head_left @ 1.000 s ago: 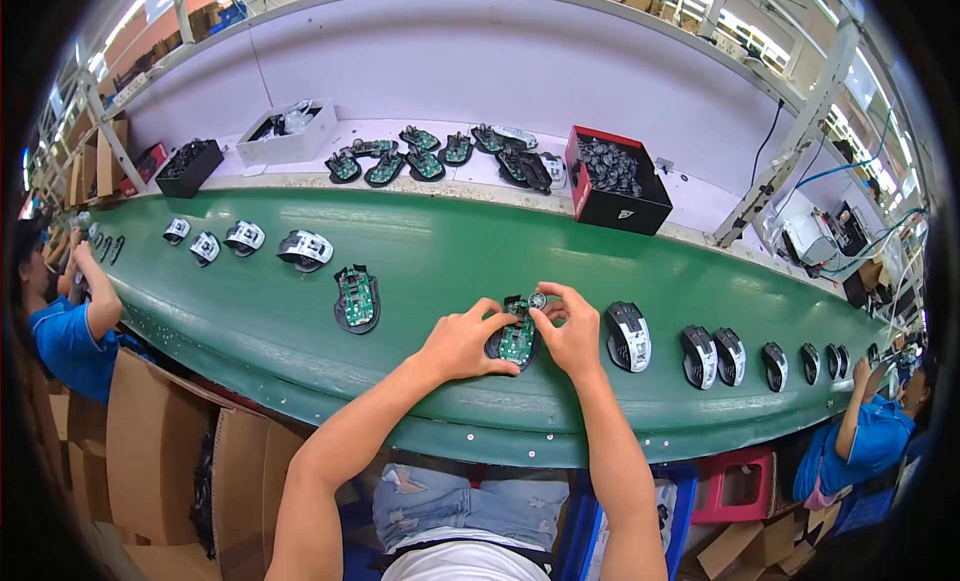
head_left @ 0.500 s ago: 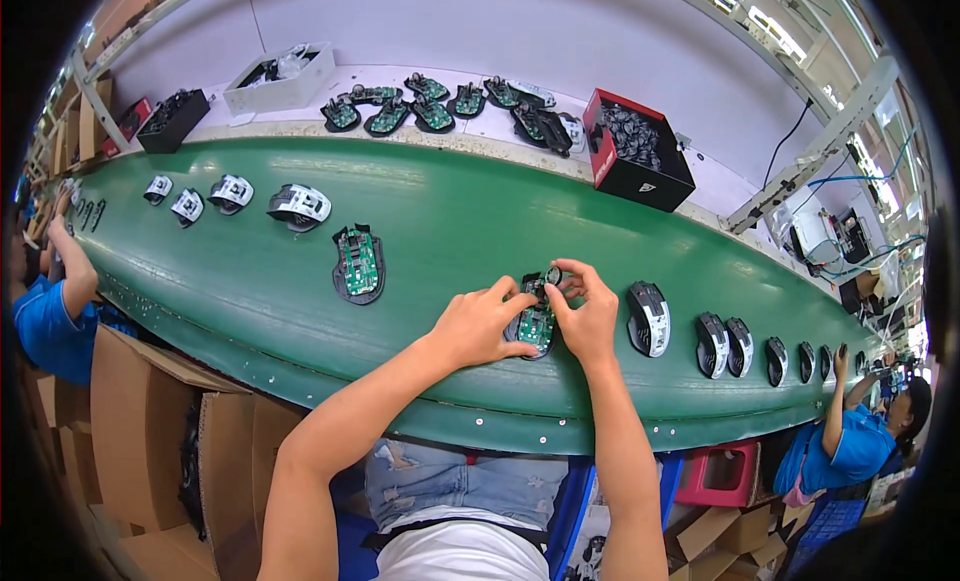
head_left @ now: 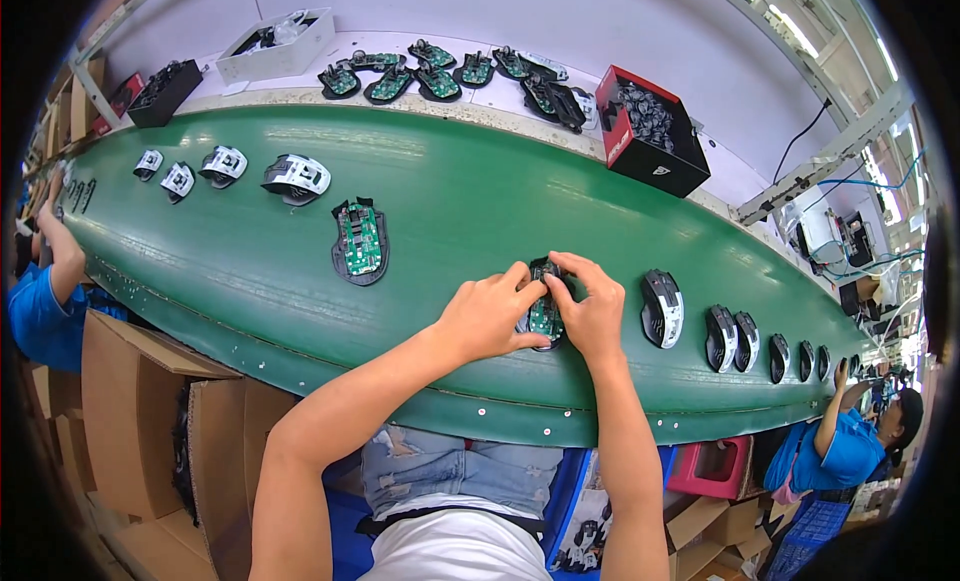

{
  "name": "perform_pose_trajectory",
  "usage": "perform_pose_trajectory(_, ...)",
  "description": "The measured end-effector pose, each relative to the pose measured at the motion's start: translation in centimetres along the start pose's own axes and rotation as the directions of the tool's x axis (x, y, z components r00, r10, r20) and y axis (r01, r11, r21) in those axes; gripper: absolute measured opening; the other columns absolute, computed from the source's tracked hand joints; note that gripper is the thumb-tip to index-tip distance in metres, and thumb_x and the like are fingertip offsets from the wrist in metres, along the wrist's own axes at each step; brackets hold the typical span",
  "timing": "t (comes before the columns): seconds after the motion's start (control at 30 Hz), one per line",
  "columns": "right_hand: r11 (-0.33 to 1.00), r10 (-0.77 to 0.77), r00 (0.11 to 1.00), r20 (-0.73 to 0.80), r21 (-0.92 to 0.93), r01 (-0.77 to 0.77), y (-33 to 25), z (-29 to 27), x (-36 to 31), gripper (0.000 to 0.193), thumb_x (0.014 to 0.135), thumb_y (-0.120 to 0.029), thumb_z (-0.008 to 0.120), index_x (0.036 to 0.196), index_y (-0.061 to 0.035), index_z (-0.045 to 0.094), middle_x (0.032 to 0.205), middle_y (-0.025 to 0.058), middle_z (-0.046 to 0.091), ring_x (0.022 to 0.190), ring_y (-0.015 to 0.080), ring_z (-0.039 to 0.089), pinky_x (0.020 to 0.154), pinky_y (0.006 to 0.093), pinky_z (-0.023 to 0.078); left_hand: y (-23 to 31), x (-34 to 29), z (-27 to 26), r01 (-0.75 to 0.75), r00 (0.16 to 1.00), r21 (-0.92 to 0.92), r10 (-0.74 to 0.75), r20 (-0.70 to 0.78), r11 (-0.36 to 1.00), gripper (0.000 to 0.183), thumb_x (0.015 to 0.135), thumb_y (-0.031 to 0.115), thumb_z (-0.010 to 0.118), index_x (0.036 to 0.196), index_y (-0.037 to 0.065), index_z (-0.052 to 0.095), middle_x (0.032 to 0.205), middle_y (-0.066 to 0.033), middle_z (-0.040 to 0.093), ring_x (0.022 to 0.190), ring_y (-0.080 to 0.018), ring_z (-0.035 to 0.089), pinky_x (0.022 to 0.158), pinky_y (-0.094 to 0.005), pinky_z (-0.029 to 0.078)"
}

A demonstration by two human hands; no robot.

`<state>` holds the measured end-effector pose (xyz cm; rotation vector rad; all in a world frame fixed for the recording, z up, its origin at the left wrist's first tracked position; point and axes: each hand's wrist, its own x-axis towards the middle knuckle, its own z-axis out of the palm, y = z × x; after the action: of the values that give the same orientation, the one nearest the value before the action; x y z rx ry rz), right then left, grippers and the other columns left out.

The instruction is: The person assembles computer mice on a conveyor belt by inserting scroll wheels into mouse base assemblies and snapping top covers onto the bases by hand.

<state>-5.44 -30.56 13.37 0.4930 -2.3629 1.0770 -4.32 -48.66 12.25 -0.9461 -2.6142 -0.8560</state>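
Note:
Between my hands, on the green belt, lies an open computer mouse base point(head_left: 546, 324) with its green circuit board showing. My left hand point(head_left: 487, 316) grips it from the left, thumb low along its side and fingertips up on the board. At its far end, the thumb and forefinger of my right hand point(head_left: 595, 314) close on the base. The fingers cover that end, so the wheel there cannot be made out. Left of my hands sits another mouse base with a circuit board point(head_left: 361, 243). To the right stands a closed black and silver mouse point(head_left: 661, 309).
Silver and black mouse shells point(head_left: 297, 180) lie at the belt's left, and several mice point(head_left: 720, 339) line its right. The shelf behind carries more circuit-board bases point(head_left: 438, 83), a red and black box of small parts point(head_left: 655, 166) and a white bin point(head_left: 275, 66). Co-workers sit at both ends.
My right fingers have brought the small round black wheel down to the far end of the mouse base. My left fingertips have moved up toward it. The whole view has shifted slightly.

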Motion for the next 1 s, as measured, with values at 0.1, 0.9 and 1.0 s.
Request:
perform_pose_trajectory(0.1,0.987,0.154,0.988,-0.023,0.046,-0.153,0.6,-0.2,0.0,0.025,0.077,-0.005,0.080,0.101,-0.0013,0.073,0.098,0.0128,0.073,0.083,0.0241,0.071,0.075,0.0335,0.057,0.2,0.2,-0.1,-0.004,1.000,0.004,0.004,0.005,1.000,0.062,0.070,0.049,0.083,0.115,0.011,0.062,0.106,-0.0087,0.057,0.086,-0.0308,0.069,0.068,-0.0415,0.057)
perform_pose_trajectory(0.9,0.829,-0.121,0.963,0.240,-0.509,0.231,-0.8,-2.2,0.8,0.026,0.082,-0.015,0.072,0.108,-0.0081,0.071,0.105,0.0069,0.064,0.098,0.0261,0.060,0.084,0.0406,0.047,0.3,0.1,0.4,-0.044,0.999,0.021,0.044,0.002,0.999,0.057,0.072,0.042,0.083,0.114,0.009,0.062,0.108,-0.0098,0.053,0.086,-0.0286,0.068,0.065,-0.0407,0.057)
perform_pose_trajectory(1.0,0.784,-0.200,0.943,0.267,-0.534,0.318,0.0,-2.0,0.2,0.031,0.085,-0.014,0.069,0.114,-0.0062,0.065,0.110,0.0089,0.062,0.097,0.0286,0.061,0.083,0.0409,0.048,0.6,0.2,0.4,-0.051,0.999,0.017,0.051,-0.017,0.999,0.057,0.073,0.041,0.083,0.114,0.009,0.062,0.123,-0.0117,0.052,0.087,-0.0304,0.069,0.066,-0.0416,0.057)
